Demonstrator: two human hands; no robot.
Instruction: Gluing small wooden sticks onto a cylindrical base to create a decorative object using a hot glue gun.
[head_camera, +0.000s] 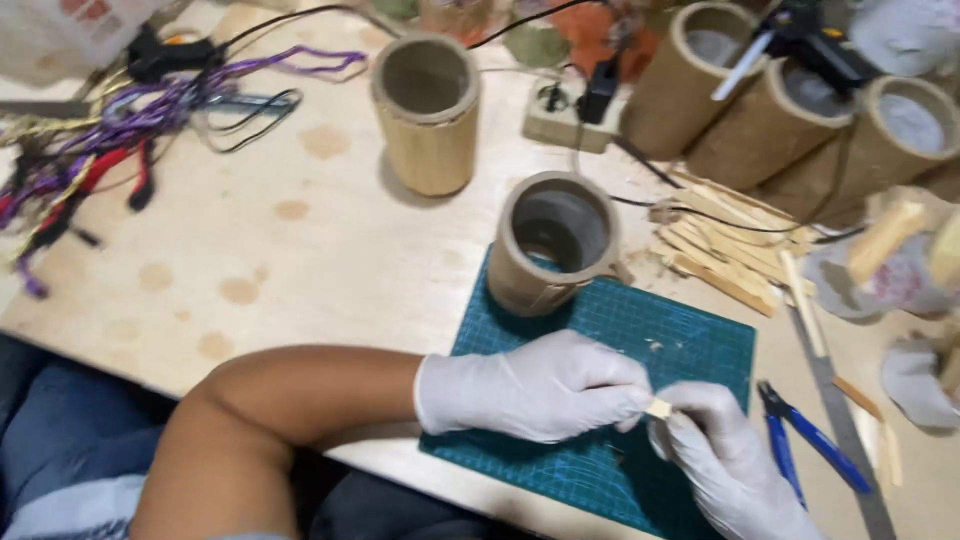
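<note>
Both of my hands wear white gloves and meet over a green cutting mat (690, 345). My left hand (535, 388) and my right hand (725, 460) pinch a small pale wooden piece (658, 408) between their fingertips. Just beyond them, on the far edge of the mat, stands a short bamboo cup (552, 242), open at the top. The lower part of the wooden piece is hidden by my fingers.
A taller bamboo cup (427, 112) stands further back. Three bamboo tubes (775, 110) lie at the back right beside a pile of wood strips (725, 245). Blue-handled pliers (805, 445) and a metal ruler (845, 430) lie right of the mat. Purple cords (120, 125) and cables clutter the left.
</note>
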